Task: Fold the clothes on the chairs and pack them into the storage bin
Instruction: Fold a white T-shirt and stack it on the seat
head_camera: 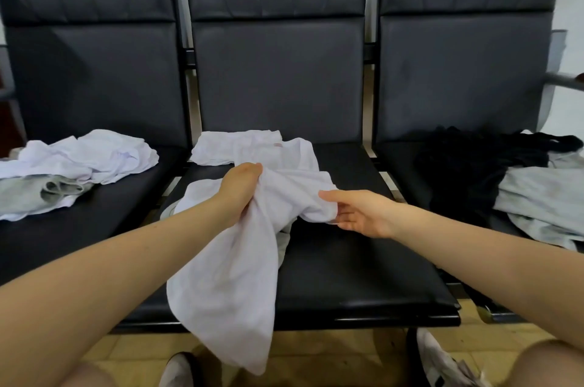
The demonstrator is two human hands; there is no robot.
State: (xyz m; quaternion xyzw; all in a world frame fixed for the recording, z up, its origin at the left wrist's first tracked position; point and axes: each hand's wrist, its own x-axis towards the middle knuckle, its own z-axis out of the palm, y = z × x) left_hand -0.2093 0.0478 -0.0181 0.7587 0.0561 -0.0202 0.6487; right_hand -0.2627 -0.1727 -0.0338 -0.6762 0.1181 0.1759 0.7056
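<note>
White shirt [240, 247] – both hands gripping, no legible label

The left grip [241, 190] and right grip [357, 213] are over the middle chair [347, 260], holding one garment [240, 247] between them; its lower part hangs over the seat's front edge toward the floor [331, 352]. Left of the left grip, a heap of clothes [79, 162] lies on the left chair [94, 70]. Right of the right grip, another heap [505, 178] lies on the right chair [458, 70].

Crumpled white garment [240, 247] draped off middle chair seat [347, 260], partly lifted.
</note>
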